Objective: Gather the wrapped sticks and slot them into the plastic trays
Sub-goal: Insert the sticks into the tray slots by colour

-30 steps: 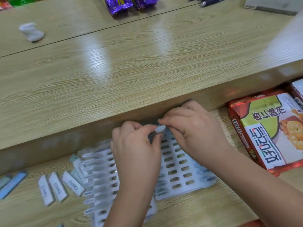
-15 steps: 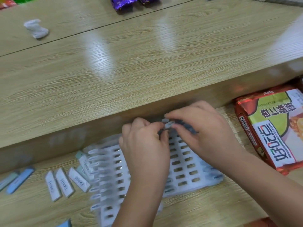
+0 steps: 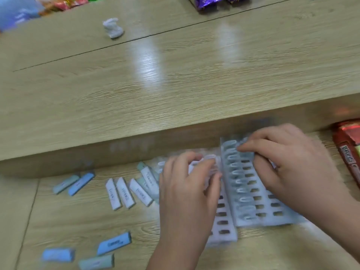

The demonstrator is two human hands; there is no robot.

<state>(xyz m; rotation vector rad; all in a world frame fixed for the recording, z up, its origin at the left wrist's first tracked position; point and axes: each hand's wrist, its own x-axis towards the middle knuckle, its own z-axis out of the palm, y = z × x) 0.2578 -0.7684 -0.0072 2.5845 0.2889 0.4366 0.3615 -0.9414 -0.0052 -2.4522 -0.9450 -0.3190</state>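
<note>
Head view: a second ago both hands met fingertip to fingertip over one small white stick end at the top of the trays; now they have drawn apart. The right hand (image 3: 292, 168) lies on the right-hand white slotted plastic tray (image 3: 251, 213), forefinger and thumb narrowed together at its upper rows. The left hand (image 3: 187, 191) curls over the top of the second white slotted tray (image 3: 224, 228), which lies right against the first. Motion blur hides whether either hand pinches a stick or only the tray, so I cannot tell. The parting suggests one stick has been seated and the next is due. Plenty remain: white paper-wrapped sticks (image 3: 122, 191) lie in a row on the light wooden desk (image 3: 78, 217) just left of the trays, and blue-wrapped sticks (image 3: 115, 243) are scattered nearer the person, so the task looks far from finished.
</note>
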